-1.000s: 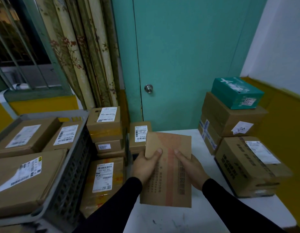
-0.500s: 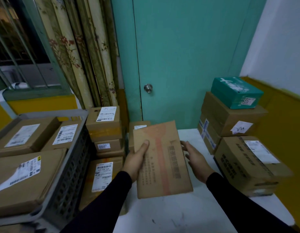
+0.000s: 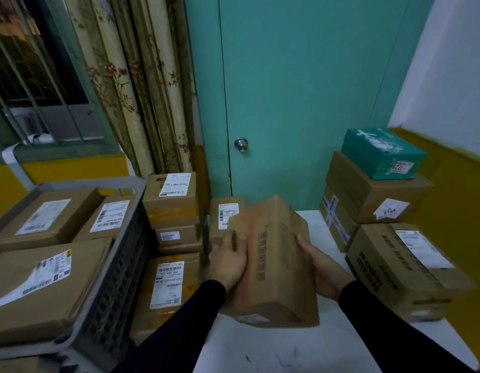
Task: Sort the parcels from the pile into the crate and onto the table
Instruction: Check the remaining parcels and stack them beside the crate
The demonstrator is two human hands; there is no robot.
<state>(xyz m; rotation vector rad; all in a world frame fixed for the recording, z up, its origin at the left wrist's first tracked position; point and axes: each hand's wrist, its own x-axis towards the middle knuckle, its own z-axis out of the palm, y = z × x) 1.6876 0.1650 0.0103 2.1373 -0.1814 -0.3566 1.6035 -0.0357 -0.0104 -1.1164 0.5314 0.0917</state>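
The teal door filled the wall ahead of me, with the flowered curtain and the barred window off to its left. Below the window stood the grey crate, with three labelled parcels lying flat inside it. The white table ran out in front of me, and along its right side sat a stack of boxes topped by a green box, with a large printed carton nearer to me. Between crate and table the pile of parcels rose in a short column, a flat one lowest and nearest me, and another small one standing against the table's far left corner.

Over the table's left part I held a brown cardboard parcel, tilted, one long printed face up and a strip of reddish tape running along it. My left hand gripped its left side, fingers curled over the top edge. My right hand cupped its right side, thumb lying on the upper face and the fingers hidden beneath. The box was blurred, and I could not tell whether its near end touched the tabletop.
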